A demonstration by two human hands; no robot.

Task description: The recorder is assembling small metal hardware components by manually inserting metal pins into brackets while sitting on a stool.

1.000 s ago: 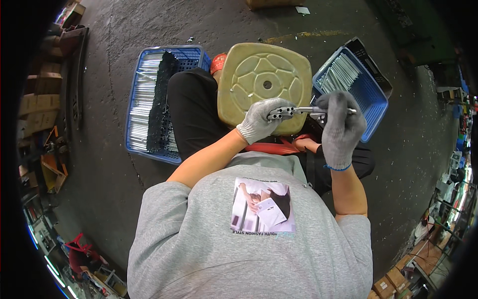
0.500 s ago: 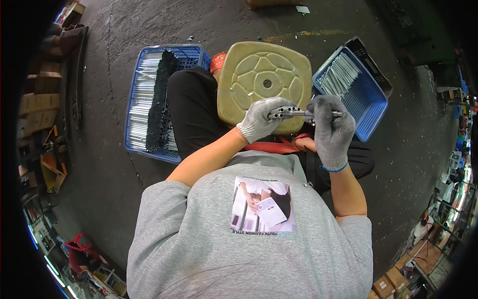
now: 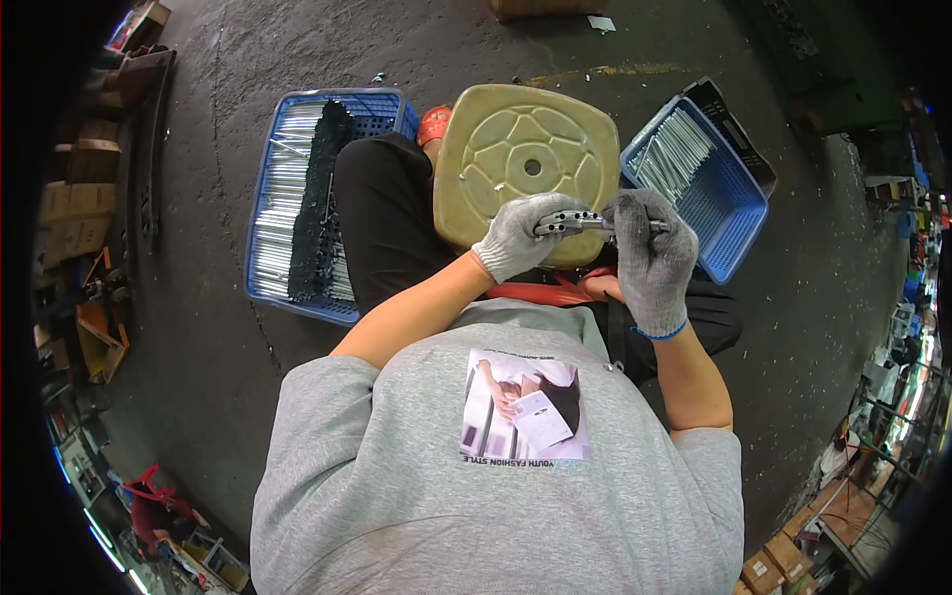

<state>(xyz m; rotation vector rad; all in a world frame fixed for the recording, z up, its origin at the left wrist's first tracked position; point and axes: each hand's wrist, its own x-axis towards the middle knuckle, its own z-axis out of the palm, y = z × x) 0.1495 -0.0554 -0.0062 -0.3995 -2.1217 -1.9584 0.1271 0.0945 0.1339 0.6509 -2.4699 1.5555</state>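
Observation:
Over the near edge of a yellowish plastic stool [image 3: 595, 129], my gloved hands meet. My left hand [image 3: 523, 235], in a pale grey glove, is closed around a silver metal piece with several dark round holes [image 3: 567, 222]. In a darker glove with a blue cuff edge, my right hand [image 3: 654, 253] is closed on a slim metal rod [image 3: 658, 226], whose end sticks out to the right. Rod and holed piece lie nearly in line. My right fingers cover the place where they come together, so I cannot tell whether they are joined.
Left of my leg stands a blue basket [image 3: 260, 213] with many shiny metal rods [image 3: 288, 198] and a black strip across them. A tilted blue basket [image 3: 759, 213] at right holds more rods [image 3: 674, 154]. Cardboard boxes [image 3: 74, 203] line the far left.
My right hand has shifted slightly left toward my left hand, and less of the rod shows between them. My left hand keeps its hold in the same place.

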